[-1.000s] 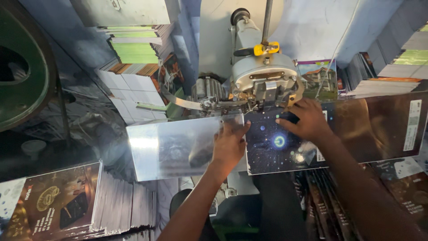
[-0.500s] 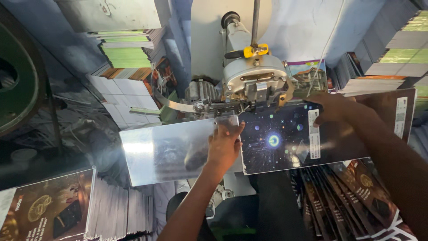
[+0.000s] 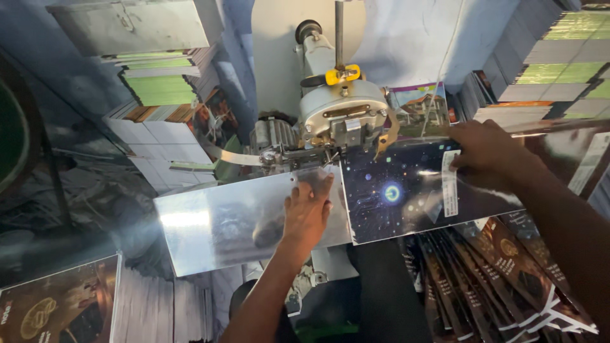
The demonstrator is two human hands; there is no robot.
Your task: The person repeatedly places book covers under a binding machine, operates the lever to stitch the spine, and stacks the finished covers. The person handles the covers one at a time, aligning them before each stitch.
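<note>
A dark booklet (image 3: 406, 194) with a starry cover and a glowing ring lies over a shiny metal plate (image 3: 210, 222) under the head of a grey stitching machine (image 3: 343, 117). My left hand (image 3: 306, 213) rests flat on the plate, fingertips at the booklet's left edge by the machine's head. My right hand (image 3: 486, 155) grips the booklet's upper right part, near a white label strip.
Stacks of booklets stand at the back left (image 3: 162, 95) and back right (image 3: 559, 70). A fanned pile of dark booklets (image 3: 502, 279) lies at the lower right. Another stack (image 3: 60, 308) sits at the lower left. A yellow clamp (image 3: 343, 75) tops the machine.
My right hand has slid right along the booklet, and the booklet has shifted right under the machine head. My left hand has stayed on the plate.
</note>
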